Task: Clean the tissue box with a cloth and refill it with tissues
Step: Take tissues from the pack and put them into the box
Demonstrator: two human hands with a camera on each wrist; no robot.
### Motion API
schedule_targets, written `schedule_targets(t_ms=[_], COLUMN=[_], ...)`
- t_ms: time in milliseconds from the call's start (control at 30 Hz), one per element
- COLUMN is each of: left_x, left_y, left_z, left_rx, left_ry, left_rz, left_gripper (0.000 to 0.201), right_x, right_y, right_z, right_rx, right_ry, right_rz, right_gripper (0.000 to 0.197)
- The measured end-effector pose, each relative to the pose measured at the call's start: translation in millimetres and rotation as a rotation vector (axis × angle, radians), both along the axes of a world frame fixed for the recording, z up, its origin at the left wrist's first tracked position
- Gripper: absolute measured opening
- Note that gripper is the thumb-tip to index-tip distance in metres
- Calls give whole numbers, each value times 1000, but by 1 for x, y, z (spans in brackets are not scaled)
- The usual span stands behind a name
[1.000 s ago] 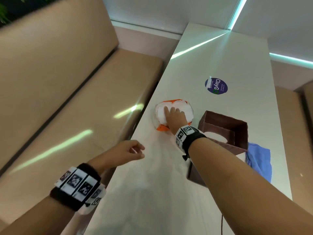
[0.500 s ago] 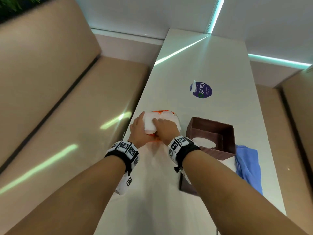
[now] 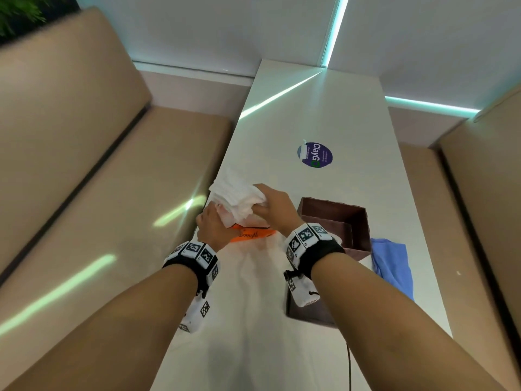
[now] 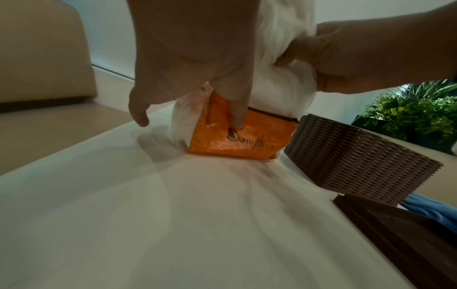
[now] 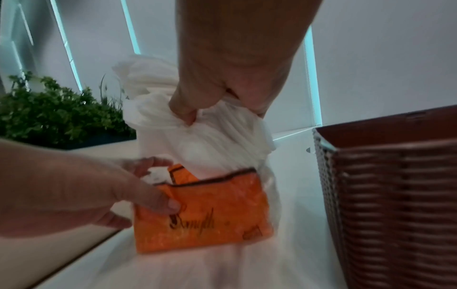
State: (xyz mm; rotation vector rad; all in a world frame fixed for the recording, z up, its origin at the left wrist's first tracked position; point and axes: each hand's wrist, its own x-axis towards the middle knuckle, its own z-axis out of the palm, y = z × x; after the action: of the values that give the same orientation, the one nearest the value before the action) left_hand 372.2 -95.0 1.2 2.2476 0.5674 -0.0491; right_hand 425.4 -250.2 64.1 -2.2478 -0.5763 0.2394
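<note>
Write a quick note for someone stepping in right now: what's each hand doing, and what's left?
Right hand grips the tissues, partly pulled out of the pack.
Left hand pinches the pack down on the table.
Box stands open right of it, cloth beside the box.
Left: free the tissues, load the box, likely close it.
Whether wiping is finished cannot be told.

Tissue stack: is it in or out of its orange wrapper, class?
Partly out. The right hand grips the tissue stack above the orange wrapper; its lower end sits inside, and the left hand holds the wrapper.
</note>
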Motion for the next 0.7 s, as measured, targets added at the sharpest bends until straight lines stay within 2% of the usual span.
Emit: schedule_targets(t_ms=[133,200,300,367,433,500,567,633,700], left_x=[-4,-8,-16,-17,-15,-14,-14,-18,-22], left_y=[1,2,1,-4,-13,-25,-39,-54,-69], left_z=[13,21,42,60,81,97,108,114,113], left_rx=[-11,-24,-106,-298,-573,-815,-975,-1091,-1226], left_ry=[60,46,-154,-290,-335,-258,-139,-14,25], left_rz=[-70,-78,-20,46,45,-24,-104,-123,-107], left_gripper=[119,109,78,68,78,81,61,57,46], right_x=[-4,-3,0,0,-4,-10,-17,-27,-33], right_y=[-7,-12,-25,-36,-46,-55,-62,-67,-74], right_z=[32,46,61,67,69,67,65,66,66], right_rx=[179,241,343,433,469,536,588,586,619], right_ry=[52,55,148,252,366,528,670,703,719], right_rz=[-66,-106,-193,-195,-173,-162,-160,-175,-224], right_gripper=[41,37,35,39,47,56,64,58,53])
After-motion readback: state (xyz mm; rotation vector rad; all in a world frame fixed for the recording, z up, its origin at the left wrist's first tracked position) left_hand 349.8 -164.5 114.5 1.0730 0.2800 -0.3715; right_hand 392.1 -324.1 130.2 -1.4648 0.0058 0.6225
